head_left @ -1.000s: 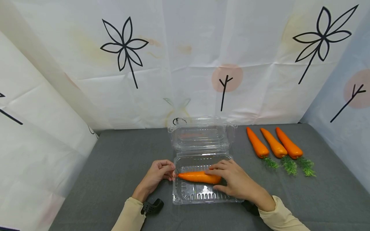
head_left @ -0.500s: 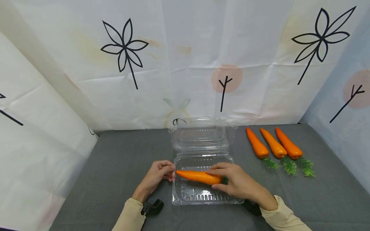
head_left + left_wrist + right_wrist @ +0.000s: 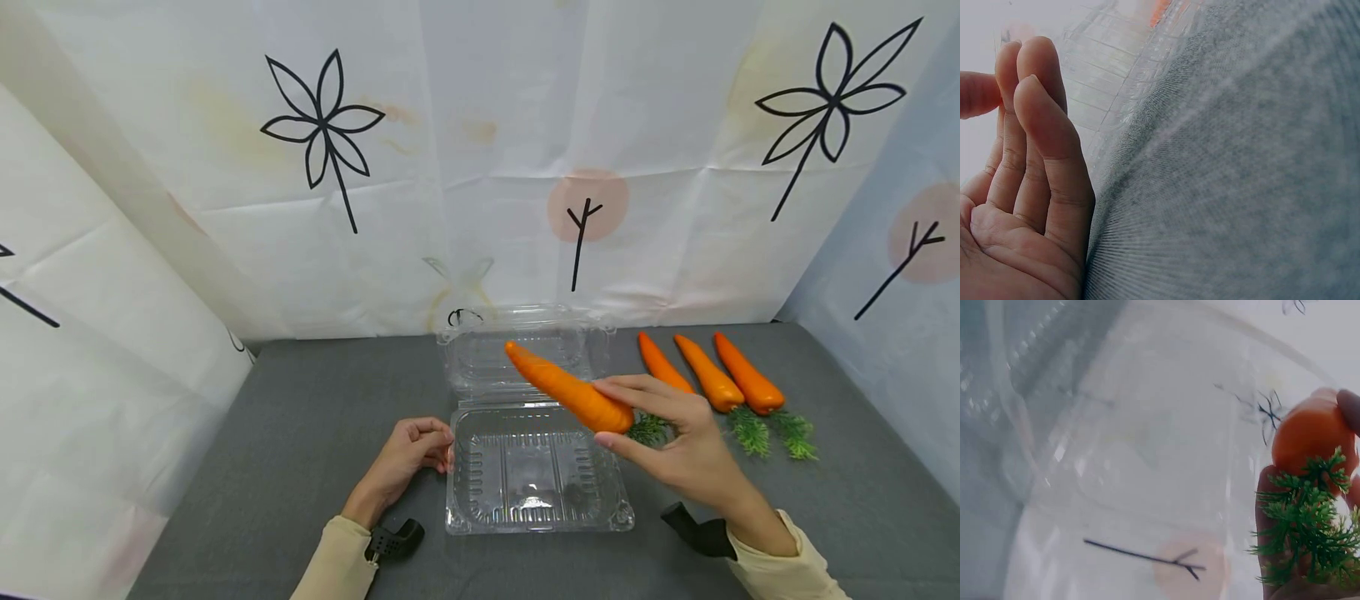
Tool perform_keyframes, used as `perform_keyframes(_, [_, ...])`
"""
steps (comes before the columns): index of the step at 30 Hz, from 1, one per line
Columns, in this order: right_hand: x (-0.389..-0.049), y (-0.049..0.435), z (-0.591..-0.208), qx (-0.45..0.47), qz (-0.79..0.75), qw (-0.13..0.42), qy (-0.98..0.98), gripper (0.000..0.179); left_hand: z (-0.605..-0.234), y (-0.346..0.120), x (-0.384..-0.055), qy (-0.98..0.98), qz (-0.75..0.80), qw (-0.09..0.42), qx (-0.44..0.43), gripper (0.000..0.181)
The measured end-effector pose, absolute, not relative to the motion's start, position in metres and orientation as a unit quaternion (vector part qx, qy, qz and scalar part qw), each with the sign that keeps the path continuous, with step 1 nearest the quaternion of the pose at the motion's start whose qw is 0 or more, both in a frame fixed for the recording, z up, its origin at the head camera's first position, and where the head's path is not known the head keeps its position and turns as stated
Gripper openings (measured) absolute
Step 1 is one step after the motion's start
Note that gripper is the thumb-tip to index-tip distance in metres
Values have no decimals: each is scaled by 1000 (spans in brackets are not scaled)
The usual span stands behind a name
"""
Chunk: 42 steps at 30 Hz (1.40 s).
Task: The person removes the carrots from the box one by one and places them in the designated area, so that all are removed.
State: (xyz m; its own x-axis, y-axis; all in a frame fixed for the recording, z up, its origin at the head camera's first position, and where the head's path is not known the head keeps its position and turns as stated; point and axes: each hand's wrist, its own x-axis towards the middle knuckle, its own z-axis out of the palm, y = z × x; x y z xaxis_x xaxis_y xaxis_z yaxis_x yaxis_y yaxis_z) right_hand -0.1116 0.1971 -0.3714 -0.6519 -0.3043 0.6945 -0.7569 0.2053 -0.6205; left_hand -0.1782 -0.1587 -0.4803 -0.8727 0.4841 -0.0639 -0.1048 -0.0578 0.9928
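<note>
My right hand (image 3: 686, 437) grips an orange carrot (image 3: 570, 387) by its thick end, raised above the clear plastic container (image 3: 532, 467) with its tip toward the back left. Green leafy top (image 3: 1310, 519) hangs by the palm in the right wrist view. The container lies with its lid (image 3: 525, 358) swung back, and nothing lies in its base. At the base's left rim, my left hand (image 3: 408, 454) pinches the edge between thumb and fingers; the exact contact is hard to see in the left wrist view, where the fingers (image 3: 1041, 137) are bent together.
Three more carrots lie at the back right of the grey tabletop (image 3: 337, 392): a left one (image 3: 660, 362), a middle one (image 3: 708, 375) and a right one (image 3: 750, 375). A white printed cloth (image 3: 480, 167) hangs behind the table.
My right hand has lifted the carrot out of the container base and carried it up, back and to the right. The left hand stays at the rim.
</note>
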Motion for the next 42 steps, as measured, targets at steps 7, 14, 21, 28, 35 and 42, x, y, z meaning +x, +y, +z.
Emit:
perform_keyframes(7, [-115, 226, -362, 276, 567, 277, -724, 57, -481, -159, -178, 655, 713, 205, 145, 18])
perform_keyframes(14, [-127, 244, -371, 132, 532, 336, -766, 54, -481, -159, -178, 657, 711, 203, 146, 27])
perform_keyframes(21, [-143, 243, -403, -1, 445, 310, -840, 50, -480, -159, -178, 654, 714, 204, 148, 20])
perform_keyframes(28, [-152, 238, -431, -34, 341, 234, -910, 54, -480, -158, -177, 655, 713, 206, 140, 15])
perform_keyframes(35, [-154, 235, -443, -37, 280, 205, -937, 54, -480, -158, -177, 655, 713, 207, 141, 15])
perform_keyframes(42, [-157, 233, -444, -47, 262, 183, -946, 56, -480, -158, -178, 657, 711, 205, 147, 15])
